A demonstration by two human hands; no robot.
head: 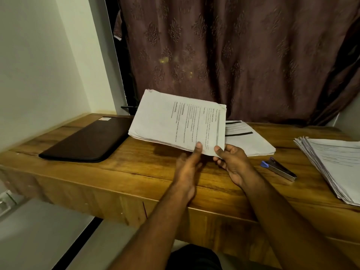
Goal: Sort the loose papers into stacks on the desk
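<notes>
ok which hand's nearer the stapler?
Right. The right hand grips the held sheaf of papers just left of the stapler; the left hand holds the same sheaf farther left.

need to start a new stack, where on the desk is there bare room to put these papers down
Bare wood lies between the black laptop sleeve and the white paper stack, under the held bundle of papers, and along the wooden desk front edge. The right is crowded: blue-tipped metal stapler, fanned pile.

A dark folder point(85, 140) (closed), a stapler point(279, 169), a patterned curtain point(233, 55).
</notes>
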